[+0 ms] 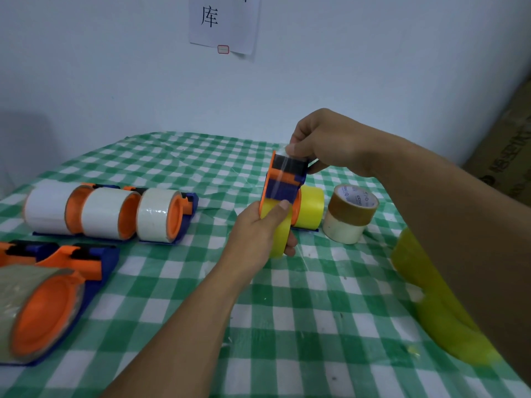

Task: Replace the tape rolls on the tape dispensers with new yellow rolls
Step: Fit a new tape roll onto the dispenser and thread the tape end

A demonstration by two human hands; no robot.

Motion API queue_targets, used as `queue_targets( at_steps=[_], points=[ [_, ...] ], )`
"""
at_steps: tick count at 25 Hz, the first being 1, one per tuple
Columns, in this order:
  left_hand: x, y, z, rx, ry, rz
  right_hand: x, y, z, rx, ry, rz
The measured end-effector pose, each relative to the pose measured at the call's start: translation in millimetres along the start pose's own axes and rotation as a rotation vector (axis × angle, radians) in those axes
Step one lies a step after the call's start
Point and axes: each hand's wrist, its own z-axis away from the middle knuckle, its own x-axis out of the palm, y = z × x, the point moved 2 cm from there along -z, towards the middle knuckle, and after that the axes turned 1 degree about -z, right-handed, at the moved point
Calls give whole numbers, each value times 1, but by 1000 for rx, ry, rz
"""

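Left grip (258, 225) held the yellow roll (278, 239) on the dispenser (283, 182), raised above the surface (287, 311) middle, toward its far edge, while right grip (324, 142) pinched the tape end (287, 153) at the cutter.

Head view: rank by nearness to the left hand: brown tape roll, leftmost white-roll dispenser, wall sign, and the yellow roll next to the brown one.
1. Yellow roll, just right of the left hand.
2. Brown tape roll, further right, atop a pale roll.
3. Leftmost white-roll dispenser, far left end of its row.
4. Wall sign, high at the back.
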Motion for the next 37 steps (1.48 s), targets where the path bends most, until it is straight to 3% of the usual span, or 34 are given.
queue_targets(
  at_steps=[11,17,37],
  points=[
    [-7,3,0,-40,-11,70,-7,0,1,44,-1,-61],
    [-5,2,-5,-203,-24,170,0,-6,9,-13,-19,-46],
    [-4,8,-1,-180,23,232,10,-27,10,-51,29,11]
  ],
)
